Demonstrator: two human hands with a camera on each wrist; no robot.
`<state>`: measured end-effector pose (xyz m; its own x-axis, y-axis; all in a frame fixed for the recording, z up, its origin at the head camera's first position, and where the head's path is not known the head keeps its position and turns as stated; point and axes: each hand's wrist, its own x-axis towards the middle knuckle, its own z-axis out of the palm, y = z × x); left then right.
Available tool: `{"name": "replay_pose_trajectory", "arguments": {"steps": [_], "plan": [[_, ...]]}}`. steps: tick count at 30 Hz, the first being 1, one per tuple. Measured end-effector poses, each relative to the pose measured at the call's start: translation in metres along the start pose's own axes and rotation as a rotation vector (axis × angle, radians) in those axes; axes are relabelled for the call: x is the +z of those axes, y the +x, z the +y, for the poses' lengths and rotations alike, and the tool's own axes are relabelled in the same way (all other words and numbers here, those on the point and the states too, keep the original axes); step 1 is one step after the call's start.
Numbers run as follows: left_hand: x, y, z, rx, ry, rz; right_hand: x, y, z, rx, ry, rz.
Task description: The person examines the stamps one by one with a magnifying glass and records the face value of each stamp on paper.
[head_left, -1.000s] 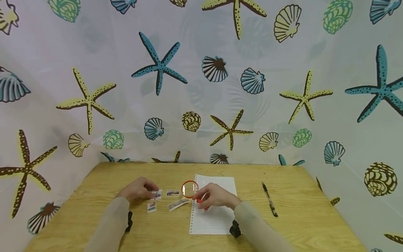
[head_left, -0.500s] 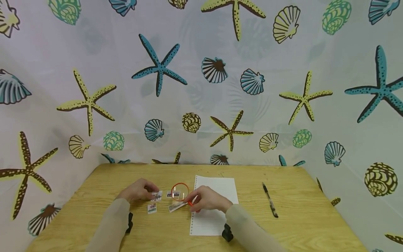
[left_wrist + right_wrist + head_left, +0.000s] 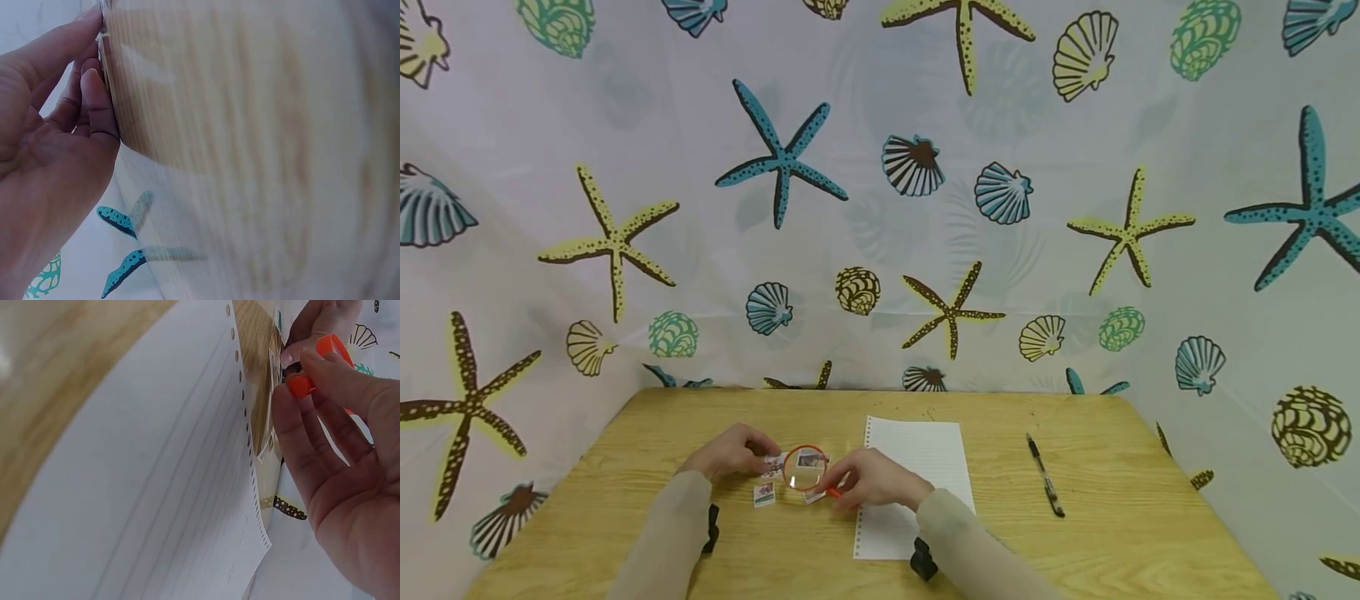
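My right hand (image 3: 880, 482) pinches the handle of a red-rimmed magnifying glass (image 3: 786, 468) between thumb and fingers. Its round lens hovers over a small dark-pictured stamp (image 3: 810, 459), which shows through the glass. In the right wrist view the orange-red handle (image 3: 301, 385) sits at my fingertips. My left hand (image 3: 730, 454) rests at the left edge of a pinkish stamp (image 3: 772, 467), fingertips touching it or the table beside it. Closer to me lies another small stamp (image 3: 764, 494). A longer stamp (image 3: 813, 497) is partly hidden by the magnifying glass and right hand.
A lined, hole-edged sheet of paper (image 3: 917, 533) lies beneath and beyond my right forearm. Further right, a black pen (image 3: 1045, 477) lies on the wooden table (image 3: 1120, 517). A curtain (image 3: 880, 233) printed with starfish and shells encloses the back and sides.
My right hand has carried the magnifying glass leftward, from the paper's edge to over the dark-pictured stamp. My left hand has stayed at the pinkish stamp.
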<state>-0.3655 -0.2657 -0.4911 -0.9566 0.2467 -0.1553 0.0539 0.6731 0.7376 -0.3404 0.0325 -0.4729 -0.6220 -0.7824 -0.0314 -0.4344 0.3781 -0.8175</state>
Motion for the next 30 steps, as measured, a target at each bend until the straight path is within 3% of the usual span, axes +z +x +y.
{"name": "replay_pose_trajectory", "arguments": {"steps": [8, 30], "plan": [[0.000, 0.000, 0.008, -0.018, 0.002, 0.002, 0.004, 0.009, -0.005, -0.047, -0.046, -0.032], [0.001, 0.003, 0.001, -0.022, 0.010, 0.009, 0.013, 0.011, -0.015, -0.022, -0.033, -0.027]]}}
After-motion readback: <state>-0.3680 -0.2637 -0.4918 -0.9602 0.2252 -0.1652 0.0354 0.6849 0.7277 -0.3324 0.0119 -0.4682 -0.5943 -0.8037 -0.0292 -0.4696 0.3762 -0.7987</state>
